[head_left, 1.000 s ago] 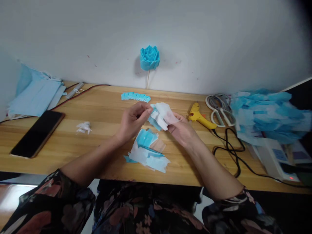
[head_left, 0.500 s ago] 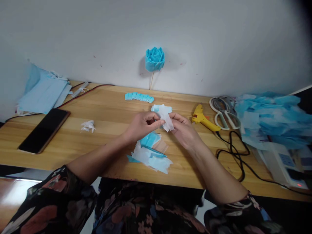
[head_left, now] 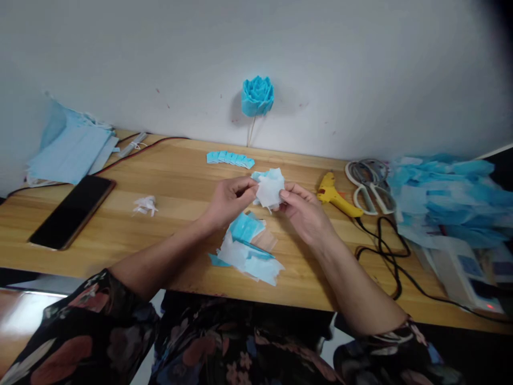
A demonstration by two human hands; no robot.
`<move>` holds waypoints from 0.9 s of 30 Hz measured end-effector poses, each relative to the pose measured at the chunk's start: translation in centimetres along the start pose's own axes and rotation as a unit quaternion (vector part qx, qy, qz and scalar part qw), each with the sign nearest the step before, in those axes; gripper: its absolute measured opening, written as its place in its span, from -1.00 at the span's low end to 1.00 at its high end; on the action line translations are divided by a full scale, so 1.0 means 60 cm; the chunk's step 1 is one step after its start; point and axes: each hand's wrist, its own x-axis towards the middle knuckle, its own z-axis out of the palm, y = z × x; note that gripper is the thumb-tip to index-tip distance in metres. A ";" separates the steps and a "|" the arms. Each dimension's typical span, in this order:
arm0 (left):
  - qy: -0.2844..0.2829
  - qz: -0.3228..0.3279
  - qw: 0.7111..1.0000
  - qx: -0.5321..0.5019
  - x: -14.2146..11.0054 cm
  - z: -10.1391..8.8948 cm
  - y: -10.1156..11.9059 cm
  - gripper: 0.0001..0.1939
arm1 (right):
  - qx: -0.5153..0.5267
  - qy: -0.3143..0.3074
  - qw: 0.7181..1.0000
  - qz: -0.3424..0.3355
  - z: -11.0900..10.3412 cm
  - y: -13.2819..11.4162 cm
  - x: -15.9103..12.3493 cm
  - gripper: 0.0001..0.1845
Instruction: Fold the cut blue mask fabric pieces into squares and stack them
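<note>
Between my hands is a stack of thin white and pale-blue fabric pieces (head_left: 270, 188), held just above the table. My left hand (head_left: 234, 198) pinches its left edge, thumb against fingers. On the right edge, my right hand (head_left: 301, 206) grips it with the thumb on top and the fingers behind. Below them lies a loose pile of blue and white fabric scraps (head_left: 244, 248) on the wood. A row of small folded blue pieces (head_left: 230, 159) lies beyond my left hand. At the back, a blue fabric rose (head_left: 257, 97) stands on a thin stick against the wall.
At right are a yellow glue gun (head_left: 339, 199), white-handled scissors (head_left: 374, 199), a black cord (head_left: 385, 251), a white device (head_left: 465, 272) and heaped blue fabric (head_left: 449, 198). At left lie a phone (head_left: 74, 213), face masks (head_left: 74, 152) and white scraps (head_left: 145, 205).
The white piece on top, slanted and hanging down before, now lies flatter over the stack. My left hand has drawn back slightly left, and my right thumb now presses on the front.
</note>
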 end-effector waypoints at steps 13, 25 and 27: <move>0.047 -0.044 0.996 -0.060 0.008 -0.002 -0.011 -0.80 | 0.004 -0.004 1.000 0.012 0.002 -0.005 0.001 -0.73; -0.006 -0.014 0.996 -0.084 0.012 -0.011 -0.013 -0.62 | -0.047 0.009 0.998 -0.046 0.001 -0.005 0.000 -0.76; 0.008 -0.002 0.996 -0.090 0.012 -0.012 -0.017 -0.57 | -0.063 0.017 0.996 -0.063 0.000 -0.004 -0.001 -0.78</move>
